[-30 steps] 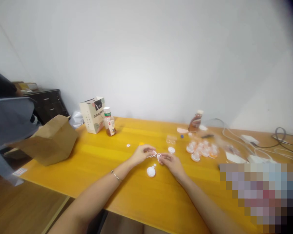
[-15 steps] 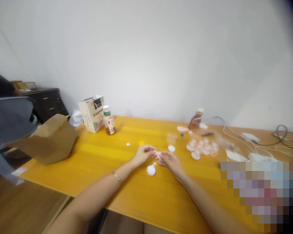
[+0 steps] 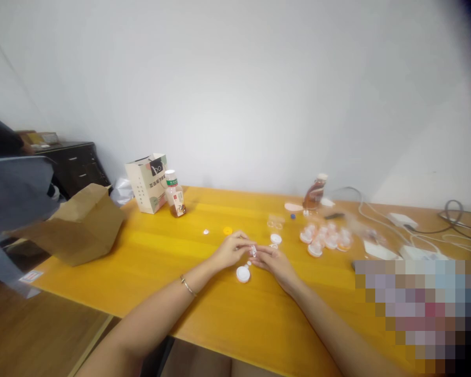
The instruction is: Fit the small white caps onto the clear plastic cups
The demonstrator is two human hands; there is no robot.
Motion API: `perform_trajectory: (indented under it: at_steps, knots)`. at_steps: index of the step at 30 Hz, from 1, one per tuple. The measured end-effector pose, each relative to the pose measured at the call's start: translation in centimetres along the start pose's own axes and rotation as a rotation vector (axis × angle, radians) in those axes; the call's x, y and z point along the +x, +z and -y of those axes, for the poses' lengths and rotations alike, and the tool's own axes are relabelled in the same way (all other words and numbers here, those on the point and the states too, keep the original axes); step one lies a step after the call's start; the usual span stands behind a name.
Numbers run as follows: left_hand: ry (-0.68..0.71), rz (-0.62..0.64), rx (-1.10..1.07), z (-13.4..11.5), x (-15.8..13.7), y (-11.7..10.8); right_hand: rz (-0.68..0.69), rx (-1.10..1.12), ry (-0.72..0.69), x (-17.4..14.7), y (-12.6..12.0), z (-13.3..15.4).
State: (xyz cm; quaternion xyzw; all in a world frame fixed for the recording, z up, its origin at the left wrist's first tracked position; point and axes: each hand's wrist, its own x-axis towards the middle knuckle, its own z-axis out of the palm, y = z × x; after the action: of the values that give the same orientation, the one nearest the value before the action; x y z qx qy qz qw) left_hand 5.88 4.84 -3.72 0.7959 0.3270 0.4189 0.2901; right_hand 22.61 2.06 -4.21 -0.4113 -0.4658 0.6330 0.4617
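Pinching a small white openwork piece (image 3: 253, 251) between the fingertips of left hand (image 3: 230, 251) and right hand (image 3: 276, 263), over the table (image 3: 215, 319), just beyond the white disc (image 3: 243, 274). Could slip from too light a pinch, or bend under uneven pressure.

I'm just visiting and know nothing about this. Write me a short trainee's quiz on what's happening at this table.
1. Which arm wears the thin, gold-coloured metal bracelet?
2. True or false: the white-capped plastic bottle with a green band stands to the right of the cream printed paper bag.
3. What is between the fingertips of the left hand and right hand?
A) round blue cap
B) small white openwork piece
C) flat yellow disc

Key: 1. left; 2. true; 3. B
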Motion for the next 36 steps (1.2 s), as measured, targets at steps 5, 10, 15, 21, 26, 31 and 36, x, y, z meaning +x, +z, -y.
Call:
perform_trajectory:
  at_steps: [5,10,15,21,26,31,36]
  knots:
    - [0.054,0.012,0.067,0.0,-0.1,-0.1,0.011,-0.028,-0.020,0.0,0.1,0.0]
    - [0.080,0.033,0.083,-0.1,-0.2,-0.1,0.004,-0.026,-0.035,0.0,0.1,-0.1]
    - [-0.025,-0.003,0.047,0.0,-0.2,0.3,-0.021,-0.047,-0.043,0.0,0.2,-0.1]
    - [-0.242,-0.043,-0.121,0.4,0.0,1.0,-0.066,-0.148,-0.100,-0.2,0.4,0.1]
    - [-0.257,-0.051,-0.206,0.4,0.3,0.8,-0.081,-0.176,-0.131,-0.4,0.6,0.6]
    - [-0.174,-0.058,-0.234,-0.3,0.6,0.3,0.001,0.041,-0.076,-0.5,0.3,0.7]
    - [-0.160,-0.046,-0.094,-0.5,0.8,-1.1,-0.081,0.013,-0.122,0.0,-0.1,0.5]
